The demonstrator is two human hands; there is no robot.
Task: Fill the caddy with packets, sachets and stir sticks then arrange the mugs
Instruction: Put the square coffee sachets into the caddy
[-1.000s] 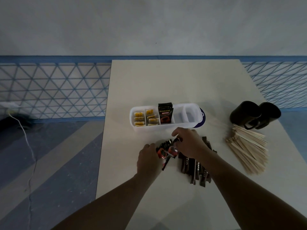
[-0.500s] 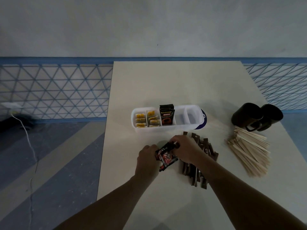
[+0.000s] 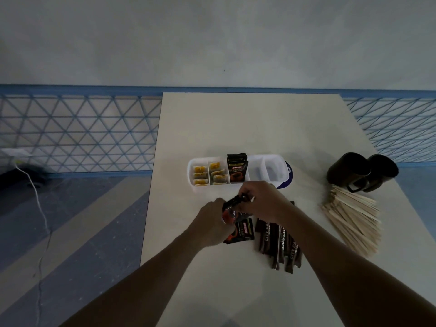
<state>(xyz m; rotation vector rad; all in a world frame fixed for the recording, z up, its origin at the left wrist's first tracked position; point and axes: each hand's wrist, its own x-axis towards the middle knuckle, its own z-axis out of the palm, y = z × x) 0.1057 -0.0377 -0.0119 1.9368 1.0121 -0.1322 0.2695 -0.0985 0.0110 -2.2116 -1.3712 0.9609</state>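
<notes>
A white divided caddy [image 3: 276, 159] stands mid-table; its left compartments hold yellow tea bags [image 3: 207, 173] and upright black coffee packets [image 3: 237, 169], and its right compartments look bare. Just in front of it my left hand [image 3: 212, 224] and my right hand [image 3: 262, 200] together grip a bunch of black-and-red coffee packets [image 3: 230, 207], raised a little off the table. One more such packet [image 3: 244, 232] lies flat below them. Dark brown stick sachets [image 3: 280, 244] lie under my right wrist. Wooden stir sticks [image 3: 354, 220] are piled at the right, and two black mugs [image 3: 361, 172] lie on their sides behind them.
A blue lid [image 3: 286, 178] pokes out beneath the caddy's right end. The pale table [image 3: 247, 128] ends at its left edge above a blue-grey floor, where a white cable [image 3: 41, 208] runs. A blue lattice wall pattern runs behind the table.
Both hands gathered the coffee packets and lifted them slightly toward the caddy; one packet now lies uncovered on the table below them. The camera has tilted a little.
</notes>
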